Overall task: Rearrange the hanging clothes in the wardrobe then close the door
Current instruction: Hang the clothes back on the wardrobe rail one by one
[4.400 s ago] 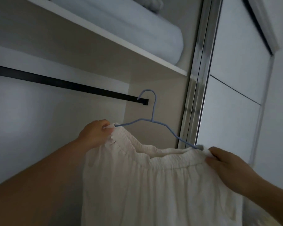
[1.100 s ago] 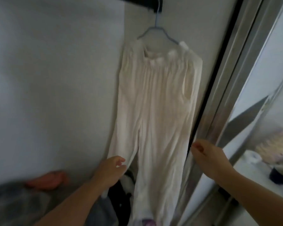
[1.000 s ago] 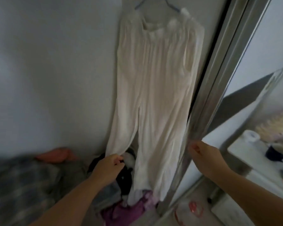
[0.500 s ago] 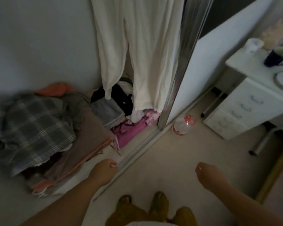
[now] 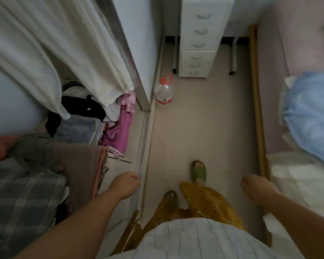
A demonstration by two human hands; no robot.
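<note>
White trousers (image 5: 60, 45) hang inside the wardrobe at the upper left, their legs ending just above a heap of clothes. The sliding door (image 5: 137, 53) with its metal edge stands right of them, and its floor track (image 5: 142, 146) runs down toward me. My left hand (image 5: 124, 185) hovers low over the track with loosely curled fingers, holding nothing. My right hand (image 5: 256, 188) hangs loosely curled above the floor near the bed, also holding nothing.
Piled clothes (image 5: 45, 156) cover the wardrobe floor: plaid, grey, pink and black pieces. A plastic bottle (image 5: 164, 90) with a red cap stands by the door. A white drawer unit (image 5: 200, 38) is ahead. A bed (image 5: 297, 109) with a blue pillow lies on the right.
Both hands let go of the white trousers, which now hang from the rod, and dropped low. The view swung down from the rail to the floor and my feet.
</note>
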